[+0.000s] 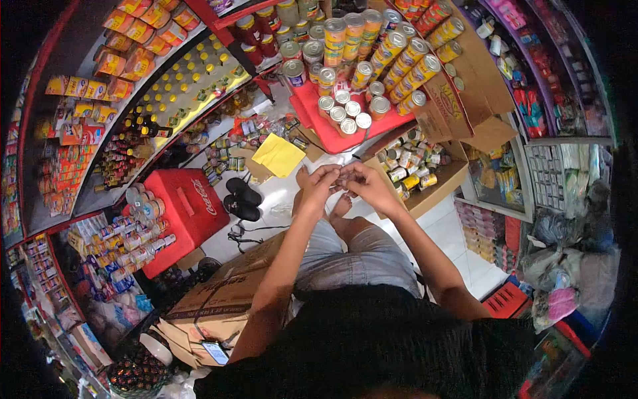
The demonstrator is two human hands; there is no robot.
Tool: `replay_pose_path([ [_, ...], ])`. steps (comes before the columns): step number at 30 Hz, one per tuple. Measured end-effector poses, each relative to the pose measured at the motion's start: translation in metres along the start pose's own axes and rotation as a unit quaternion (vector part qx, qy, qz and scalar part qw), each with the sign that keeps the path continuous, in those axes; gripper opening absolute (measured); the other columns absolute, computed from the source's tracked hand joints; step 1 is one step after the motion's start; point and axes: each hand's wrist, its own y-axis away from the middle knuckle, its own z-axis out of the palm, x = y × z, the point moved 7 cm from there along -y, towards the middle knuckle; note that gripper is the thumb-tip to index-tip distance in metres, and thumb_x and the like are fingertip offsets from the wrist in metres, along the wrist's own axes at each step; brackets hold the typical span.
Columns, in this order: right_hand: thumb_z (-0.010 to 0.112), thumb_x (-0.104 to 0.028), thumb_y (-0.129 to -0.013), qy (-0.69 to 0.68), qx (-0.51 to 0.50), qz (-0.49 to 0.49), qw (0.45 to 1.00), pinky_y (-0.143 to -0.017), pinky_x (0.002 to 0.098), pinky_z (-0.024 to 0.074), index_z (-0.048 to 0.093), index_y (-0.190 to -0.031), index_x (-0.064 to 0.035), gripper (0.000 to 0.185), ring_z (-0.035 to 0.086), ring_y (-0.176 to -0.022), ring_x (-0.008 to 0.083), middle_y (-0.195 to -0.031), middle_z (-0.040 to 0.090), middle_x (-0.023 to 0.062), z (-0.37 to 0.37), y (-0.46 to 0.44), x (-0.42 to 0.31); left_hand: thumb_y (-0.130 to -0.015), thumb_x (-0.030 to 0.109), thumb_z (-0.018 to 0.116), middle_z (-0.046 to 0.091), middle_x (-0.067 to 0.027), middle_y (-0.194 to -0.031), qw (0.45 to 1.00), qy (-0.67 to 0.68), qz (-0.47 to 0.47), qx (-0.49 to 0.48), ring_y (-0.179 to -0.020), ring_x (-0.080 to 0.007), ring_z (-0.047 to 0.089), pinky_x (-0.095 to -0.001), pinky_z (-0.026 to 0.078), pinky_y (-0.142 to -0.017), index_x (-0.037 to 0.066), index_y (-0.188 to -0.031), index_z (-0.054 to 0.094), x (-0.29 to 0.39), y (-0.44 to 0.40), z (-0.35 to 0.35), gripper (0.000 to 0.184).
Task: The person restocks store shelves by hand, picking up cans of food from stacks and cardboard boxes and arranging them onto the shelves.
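Observation:
Both hands meet in front of the body, above the bare feet. My left hand (323, 183) has its fingers curled and pinched together. Close against it, my right hand (365, 184) is pinched in the same way. Whatever lies between the fingertips is too small to make out. Just beyond the hands stands a red table (312, 118) with stacked cans (347, 113) on it. An open cardboard box (446, 181) of jumbled cans is to the right of my right hand. A yellow sheet (279, 155) lies to the left of my left hand.
A red crate (193, 209) bearing cans stands at the left, with black sandals (242, 199) beside it on the floor. A large closed carton (226, 286) is near my left arm. Stocked shelves (86, 166) rise on both sides.

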Motion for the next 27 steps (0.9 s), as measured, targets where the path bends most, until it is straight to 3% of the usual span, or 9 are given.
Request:
replay_pose_path([
  [1,0.064,-0.008,-0.081,-0.038,0.011,-0.001,0.999,-0.053,0.0211,0.0402,0.058,-0.101,-0.0039,0.021,0.050,-0.060,0.0055,-0.069,0.054,-0.0010,0.001,-0.005,0.001,-0.089,0.014,0.056,0.062,-0.0045,-0.094,1.000,0.005,0.002,0.002,-0.081,-0.0135,0.059,-0.0292,0.048,-0.077,0.005,-0.103,0.058,0.001,-0.001,-0.003,0.017],
  [7,0.061,-0.003,-0.078,0.015,0.003,0.009,1.000,-0.065,0.0251,0.0438,0.057,-0.102,-0.0035,0.025,0.053,-0.070,0.0086,-0.075,0.057,0.0010,0.010,-0.051,0.009,-0.090,0.011,0.056,0.063,-0.0056,-0.095,0.999,-0.025,0.028,0.021,-0.084,-0.0123,0.060,-0.0257,0.050,-0.073,0.002,-0.104,0.060,0.019,-0.032,-0.028,0.018],
  [11,0.055,0.003,-0.081,0.069,0.006,0.025,0.997,-0.066,0.0223,0.0467,0.054,-0.107,-0.0019,0.027,0.056,-0.075,0.0079,-0.080,0.057,0.0009,0.001,-0.089,-0.007,-0.090,0.012,0.057,0.063,-0.0057,-0.094,0.999,-0.043,-0.022,-0.001,-0.082,-0.0122,0.060,-0.0253,0.050,-0.073,0.003,-0.103,0.060,0.049,-0.074,-0.030,0.017],
  [14,0.055,0.002,-0.081,0.063,0.051,-0.026,0.996,-0.064,0.0224,0.0464,0.055,-0.108,-0.0028,0.027,0.056,-0.072,0.0075,-0.078,0.058,0.0009,-0.014,-0.120,-0.029,-0.089,0.018,0.059,0.061,-0.0008,-0.095,0.991,-0.117,0.003,-0.063,-0.082,-0.0106,0.058,-0.0262,0.048,-0.074,0.006,-0.105,0.059,0.085,-0.112,-0.023,0.020],
  [16,0.055,0.001,-0.082,0.040,0.073,0.069,0.994,-0.063,0.0223,0.0461,0.056,-0.108,-0.0029,0.027,0.055,-0.071,0.0068,-0.079,0.059,0.0007,-0.024,-0.135,-0.039,-0.089,0.017,0.059,0.061,-0.0009,-0.094,0.988,-0.142,0.006,-0.068,-0.082,-0.0107,0.058,-0.0258,0.048,-0.074,0.006,-0.105,0.059,0.110,-0.136,-0.020,0.020],
  [19,0.060,-0.003,-0.079,0.037,0.136,0.051,0.989,-0.056,0.0222,0.0413,0.058,-0.106,-0.0056,0.027,0.051,-0.063,0.0062,-0.071,0.058,0.0019,-0.043,-0.150,-0.055,-0.090,0.015,0.057,0.062,-0.0019,-0.091,0.981,-0.164,0.030,-0.096,-0.081,-0.0108,0.059,-0.0250,0.048,-0.073,0.005,-0.105,0.059,0.144,-0.173,-0.015,0.018],
  [21,0.058,-0.002,-0.080,0.031,0.166,0.069,0.983,-0.058,0.0239,0.0434,0.059,-0.104,-0.0048,0.025,0.054,-0.065,0.0082,-0.073,0.060,0.0039,-0.057,-0.155,-0.064,-0.090,0.010,0.055,0.063,-0.0026,-0.091,0.978,-0.186,0.053,-0.077,-0.078,-0.0090,0.057,-0.0232,0.047,-0.070,0.002,-0.104,0.060,0.170,-0.196,-0.014,0.016],
  [23,0.057,-0.002,-0.080,0.153,0.217,0.015,0.964,-0.062,0.0262,0.0455,0.059,-0.103,-0.0018,0.022,0.056,-0.068,0.0107,-0.076,0.062,0.0069,-0.077,-0.160,-0.086,-0.091,0.011,0.055,0.063,-0.0030,-0.090,0.972,-0.212,0.056,-0.088,-0.078,-0.0094,0.057,-0.0234,0.047,-0.071,0.002,-0.103,0.060,0.194,-0.216,-0.009,0.016],
  [27,0.059,-0.004,-0.082,0.172,0.318,0.000,0.932,-0.065,0.0288,0.0472,0.060,-0.100,0.0007,0.019,0.059,-0.071,0.0124,-0.081,0.065,0.0099,-0.117,-0.166,-0.126,-0.091,0.014,0.055,0.064,-0.0046,-0.088,0.955,-0.268,0.088,-0.092,-0.079,-0.0108,0.059,-0.0244,0.047,-0.070,0.001,-0.102,0.061,0.232,-0.259,0.004,0.018],
])
